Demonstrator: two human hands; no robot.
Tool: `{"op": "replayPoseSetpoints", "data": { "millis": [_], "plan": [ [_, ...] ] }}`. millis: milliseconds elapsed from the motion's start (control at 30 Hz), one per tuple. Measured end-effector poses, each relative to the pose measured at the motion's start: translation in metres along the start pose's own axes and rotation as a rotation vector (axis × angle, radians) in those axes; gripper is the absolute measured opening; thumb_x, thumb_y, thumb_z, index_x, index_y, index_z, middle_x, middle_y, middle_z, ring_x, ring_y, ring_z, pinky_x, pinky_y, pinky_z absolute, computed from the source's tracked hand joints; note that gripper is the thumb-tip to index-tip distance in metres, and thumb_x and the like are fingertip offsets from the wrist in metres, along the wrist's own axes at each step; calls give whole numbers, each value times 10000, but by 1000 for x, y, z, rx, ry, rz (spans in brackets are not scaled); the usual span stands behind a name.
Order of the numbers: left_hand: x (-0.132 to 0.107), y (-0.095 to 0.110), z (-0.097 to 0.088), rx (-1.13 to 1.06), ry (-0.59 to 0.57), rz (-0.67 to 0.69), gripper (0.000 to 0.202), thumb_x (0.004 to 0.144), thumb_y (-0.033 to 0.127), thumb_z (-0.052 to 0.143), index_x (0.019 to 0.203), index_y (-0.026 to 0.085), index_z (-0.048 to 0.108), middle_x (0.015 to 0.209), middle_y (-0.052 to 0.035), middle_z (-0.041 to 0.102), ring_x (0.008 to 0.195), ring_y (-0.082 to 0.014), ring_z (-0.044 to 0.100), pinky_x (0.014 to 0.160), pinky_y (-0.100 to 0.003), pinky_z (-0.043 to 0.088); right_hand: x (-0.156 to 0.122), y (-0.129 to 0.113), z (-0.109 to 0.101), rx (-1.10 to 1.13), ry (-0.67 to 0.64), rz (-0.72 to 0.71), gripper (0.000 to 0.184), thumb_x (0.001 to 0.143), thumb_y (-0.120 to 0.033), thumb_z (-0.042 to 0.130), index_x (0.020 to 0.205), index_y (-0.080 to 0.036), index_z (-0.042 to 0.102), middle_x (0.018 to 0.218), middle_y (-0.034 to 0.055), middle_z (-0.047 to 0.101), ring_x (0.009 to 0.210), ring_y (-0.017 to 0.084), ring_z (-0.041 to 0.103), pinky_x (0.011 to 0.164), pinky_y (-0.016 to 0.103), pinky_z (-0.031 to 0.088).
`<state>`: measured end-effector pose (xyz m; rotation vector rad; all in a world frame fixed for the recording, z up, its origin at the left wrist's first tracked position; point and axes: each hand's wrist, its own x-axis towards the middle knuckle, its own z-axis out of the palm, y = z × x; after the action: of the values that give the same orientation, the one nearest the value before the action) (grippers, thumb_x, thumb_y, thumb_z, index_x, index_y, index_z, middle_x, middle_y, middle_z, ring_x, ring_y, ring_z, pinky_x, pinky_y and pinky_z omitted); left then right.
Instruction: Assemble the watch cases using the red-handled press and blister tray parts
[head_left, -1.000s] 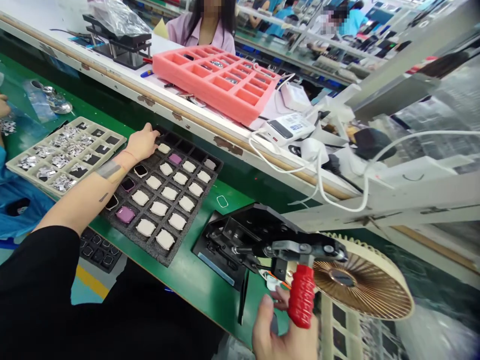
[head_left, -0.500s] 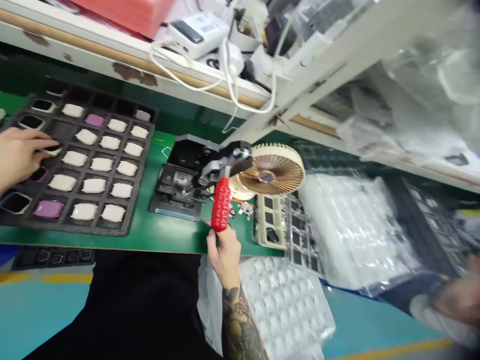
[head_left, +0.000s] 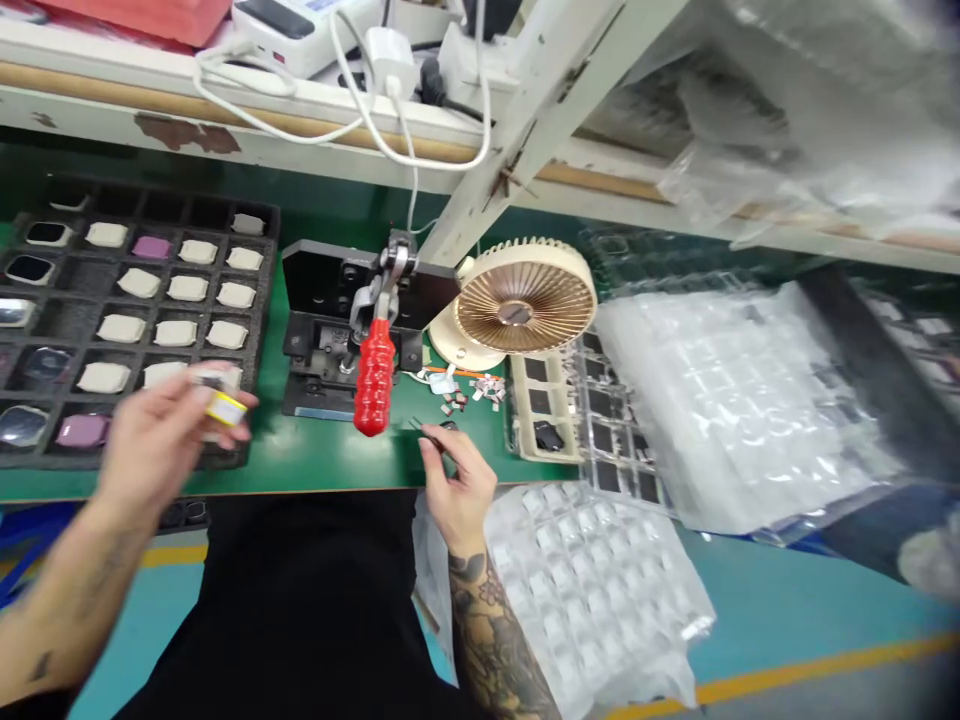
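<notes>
- Far left, on the green worktop (head_left: pixel 337 465), sits a dark foam tray (head_left: pixel 262 240): rows of pale rounded-square pads, a couple of purple pieces, and some glassy rounded-square bits down the left side.
- Left hand (head_left: pixel 161 445) is closed in a pinch, fingers and thumb gripping a small part (head_left: pixel 225 407). It's blurry, but it's pale with a bright yellow band, and it's held up just over the tray's lower right corner. Can't make out more detail.
- Next along is a black bench press (head_left: pixel 322 290) with a chunky red handle (head_left: pixel 374 375), standing upright.
- Right hand (head_left: pixel 459 482), tattooed forearm, has its fingers closed on thin dark tweezers (head_left: pixel 417 424), tips pointing left, low over the worktop.
- Just above those tips lies a little heap of white and orange scraps (head_left: pixel 469 390).
- Then a cream desk fan (head_left: pixel 525 297), right beside a cream tray (head_left: pixel 544 410) with dark pockets.
- Far right, clear blister trays (head_left: pixel 607 440) and a big bagged stack (head_left: pixel 742 400); another blister sheet (head_left: pixel 592 600) hangs below the worktop edge.
</notes>
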<state>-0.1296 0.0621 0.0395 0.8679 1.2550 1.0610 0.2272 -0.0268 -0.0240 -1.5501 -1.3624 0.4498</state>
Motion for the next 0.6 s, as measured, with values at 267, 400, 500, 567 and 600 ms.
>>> {"op": "replayPoseSetpoints", "data": {
  "millis": [267, 400, 500, 567, 600],
  "plan": [
    [-25, -67, 124, -331, -330, -344, 669, 955, 485, 865, 1449, 90, 645, 1249, -233, 798, 1024, -315, 839, 834, -330, 683, -16, -18, 8, 234, 149, 19, 332, 948, -81, 732, 1204, -269, 829, 1129, 67, 741, 1010, 142, 750, 840, 286, 668],
    [-24, -76, 125, -197, -398, -273, 545, 957, 439, 876, 1325, 90, 678, 1190, -205, 816, 973, -292, 846, 803, -308, 685, -22, -20, 19, 264, 112, -40, 434, 930, -41, 727, 1272, -294, 811, 1133, 72, 735, 1030, 153, 739, 858, 320, 690],
    [-22, -77, 124, -193, -403, -282, 512, 998, 498, 816, 1264, 82, 679, 1131, -206, 822, 935, -295, 847, 783, -324, 690, -24, -19, 26, 321, 109, -57, 468, 931, -23, 708, 1295, -302, 801, 1183, 76, 754, 1085, 178, 756, 910, 371, 712],
    [-20, -76, 125, -180, -378, -267, 521, 1007, 505, 803, 1286, 84, 672, 1125, -200, 824, 941, -289, 847, 797, -326, 690, -26, -17, 29, 362, 128, -47, 450, 943, -28, 691, 1291, -294, 798, 1206, 78, 767, 1116, 196, 769, 940, 406, 721],
    [-20, -76, 125, -165, -371, -250, 530, 996, 489, 820, 1307, 88, 666, 1139, -196, 823, 957, -285, 847, 809, -321, 688, -26, -16, 30, 376, 138, -33, 431, 953, -39, 683, 1286, -286, 796, 1207, 79, 771, 1122, 202, 773, 946, 416, 725]
  ]
}}
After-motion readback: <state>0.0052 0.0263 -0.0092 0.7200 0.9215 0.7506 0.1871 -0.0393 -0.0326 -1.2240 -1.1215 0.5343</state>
